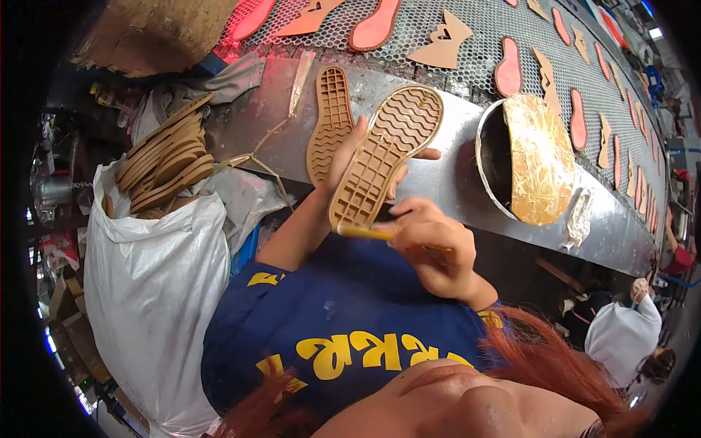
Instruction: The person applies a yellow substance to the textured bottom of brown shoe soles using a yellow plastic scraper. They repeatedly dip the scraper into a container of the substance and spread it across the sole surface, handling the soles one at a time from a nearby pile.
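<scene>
My left hand is wrapped round a tan shoe sole, thumb along the near edge and fingertips showing past the far side. Wavy and grid-patterned tread faces up toward me. With my right hand closed, I pinch a thin yellow stick, its pale end against the heel edge of the sole. Whether that end has bristles is too small to tell. Another tan sole, with similar tread, lies on the metal ledge just left of the held one.
A honeycomb mesh belt carries pink insoles and tan cut pieces beyond the metal ledge. On the ledge stands a round pot, partly covered by a tan sheet. At left is a white sack with stacked soles. Another person is at right.
</scene>
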`<action>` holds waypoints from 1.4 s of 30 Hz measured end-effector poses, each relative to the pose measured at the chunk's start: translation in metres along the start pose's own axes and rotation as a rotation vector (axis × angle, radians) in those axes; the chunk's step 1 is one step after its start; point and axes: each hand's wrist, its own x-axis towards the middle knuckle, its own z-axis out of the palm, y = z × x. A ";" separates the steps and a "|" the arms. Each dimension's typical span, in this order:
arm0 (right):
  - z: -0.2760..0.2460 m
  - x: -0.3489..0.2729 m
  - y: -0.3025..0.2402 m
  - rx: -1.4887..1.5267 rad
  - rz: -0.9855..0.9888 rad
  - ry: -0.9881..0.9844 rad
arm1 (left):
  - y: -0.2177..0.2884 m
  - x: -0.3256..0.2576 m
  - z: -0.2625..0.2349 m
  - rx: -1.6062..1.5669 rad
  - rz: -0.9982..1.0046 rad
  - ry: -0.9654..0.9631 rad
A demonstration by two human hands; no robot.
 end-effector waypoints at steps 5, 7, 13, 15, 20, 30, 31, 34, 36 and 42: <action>-0.017 -0.012 0.008 0.273 0.131 0.467 | 0.001 0.000 -0.005 -0.004 0.042 -0.039; -0.027 -0.021 0.013 0.276 0.122 0.644 | 0.001 -0.004 -0.022 0.132 0.030 -0.024; -0.060 -0.051 0.027 0.255 0.110 0.988 | 0.010 0.043 -0.006 0.354 0.077 0.235; -0.066 -0.048 0.023 0.279 0.061 0.970 | 0.045 0.087 0.002 0.399 0.243 0.164; -0.058 -0.030 0.011 0.296 -0.042 0.902 | 0.147 0.157 0.022 0.256 0.669 0.241; -0.081 -0.057 0.034 0.151 0.028 0.982 | 0.014 -0.006 -0.013 2.479 0.364 0.919; -0.082 -0.057 0.035 0.050 0.031 1.002 | 0.007 -0.017 -0.013 2.501 0.313 0.998; -0.081 -0.045 0.035 -0.283 0.026 0.998 | -0.003 -0.045 -0.006 2.367 0.024 1.090; -0.082 -0.039 0.042 -0.596 0.073 0.969 | 0.001 -0.048 0.004 2.337 -0.112 1.089; -0.089 -0.032 0.062 -1.214 0.304 0.632 | 0.011 -0.053 -0.007 2.107 0.212 0.998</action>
